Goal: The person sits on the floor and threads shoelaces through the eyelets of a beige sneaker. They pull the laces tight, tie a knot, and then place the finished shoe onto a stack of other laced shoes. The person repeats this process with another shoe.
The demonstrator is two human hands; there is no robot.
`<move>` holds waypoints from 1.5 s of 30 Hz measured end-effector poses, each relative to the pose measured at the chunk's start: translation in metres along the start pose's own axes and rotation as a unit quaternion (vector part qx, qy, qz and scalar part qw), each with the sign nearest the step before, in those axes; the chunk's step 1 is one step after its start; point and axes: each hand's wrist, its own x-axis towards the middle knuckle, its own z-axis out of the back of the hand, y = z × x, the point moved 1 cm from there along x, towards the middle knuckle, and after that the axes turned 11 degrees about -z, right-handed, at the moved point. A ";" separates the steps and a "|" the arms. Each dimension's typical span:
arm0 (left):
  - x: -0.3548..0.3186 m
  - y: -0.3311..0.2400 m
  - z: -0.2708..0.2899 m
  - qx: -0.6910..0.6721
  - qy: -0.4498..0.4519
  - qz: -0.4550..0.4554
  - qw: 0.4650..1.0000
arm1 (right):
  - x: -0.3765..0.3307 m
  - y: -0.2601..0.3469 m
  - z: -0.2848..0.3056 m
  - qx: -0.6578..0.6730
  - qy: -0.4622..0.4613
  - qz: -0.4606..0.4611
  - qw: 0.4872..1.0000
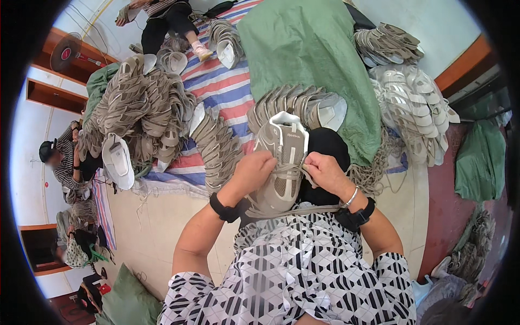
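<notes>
grey-brown shoe upper (281,154) with a white lining is sitting on the person's lap, toe pointing back at them, right between the two hands. the lace (290,170) runs across the middle of it, and both sets of fingers are on that, one set each side of the tongue. left hand (253,172) is curled at the upper's left edge, fingers bunched and pinching the lace, though the exact tips are kinda tucked away. right hand (327,172) is just off the right edge, thumb and forefinger pinched together on the other bit. more lace trails across the lap below the toe.

black bands on both wrists, plus a silver bangle (351,196) on the right one. the black-clad knee (330,143) is just to the right of the upper.

just beyond it there's a nested row of similar uppers (287,103), then a big green cloth (306,54) on a striped sheet (233,112). huge heap of uppers (141,103) off to the left, a paler pile (411,111) to the right. a co-worker (170,21) sits at the far end.
</notes>
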 end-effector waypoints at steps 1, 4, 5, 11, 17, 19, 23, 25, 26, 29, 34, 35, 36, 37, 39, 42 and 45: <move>0.002 0.003 0.001 -0.008 0.005 0.006 1.000 | 0.000 0.001 0.001 0.022 0.019 -0.029 0.999; 0.009 0.014 0.006 -0.148 0.002 0.075 0.986 | 0.002 -0.006 0.003 0.090 0.054 -0.028 0.994; 0.010 0.015 0.008 -0.166 -0.006 0.097 0.981 | 0.004 -0.008 0.003 0.083 0.049 -0.017 0.995; 0.017 0.014 0.003 -0.078 -0.013 0.041 0.996 | 0.003 -0.006 0.002 0.074 0.043 -0.008 0.996; 0.010 -0.017 -0.005 0.134 -0.126 -0.128 0.974 | -0.003 -0.005 -0.002 0.030 -0.013 0.030 0.999; 0.000 -0.004 -0.016 0.045 -0.143 -0.034 0.988 | -0.002 -0.007 -0.004 0.036 -0.012 0.041 0.998; 0.004 -0.013 -0.024 0.121 -0.178 -0.080 0.973 | -0.001 -0.007 -0.005 0.021 -0.025 0.049 0.998; 0.009 -0.015 -0.025 0.177 -0.182 -0.127 0.959 | -0.002 -0.002 -0.002 0.025 -0.018 0.021 0.999; 0.012 -0.015 -0.022 0.162 -0.135 -0.100 0.972 | -0.002 -0.005 0.000 -0.024 -0.033 0.044 0.998; 0.015 -0.014 0.001 0.140 -0.031 -0.079 0.986 | -0.005 -0.002 0.003 -0.168 -0.114 0.152 0.967; 0.030 -0.027 0.042 0.204 -0.029 -0.337 0.919 | 0.005 0.021 0.016 -0.382 -0.081 0.337 0.857; 0.038 -0.020 0.045 0.204 0.012 -0.381 0.902 | 0.011 0.024 0.018 -0.384 -0.072 0.361 0.847; 0.046 -0.013 0.044 0.203 0.051 -0.420 0.883 | 0.013 0.030 0.021 -0.421 -0.043 0.353 0.834; 0.052 -0.014 0.046 0.220 0.094 -0.419 0.876 | 0.015 0.039 0.024 -0.455 -0.016 0.351 0.819; 0.064 -0.022 0.050 0.274 0.180 -0.394 0.858 | 0.014 0.048 0.028 -0.498 0.026 0.336 0.799; 0.053 -0.021 0.051 0.309 0.228 -0.341 0.858 | 0.028 0.048 0.020 -0.510 0.072 0.348 0.783; 0.045 -0.025 0.052 0.296 0.232 -0.284 0.882 | 0.032 0.042 0.019 -0.471 0.085 0.338 0.810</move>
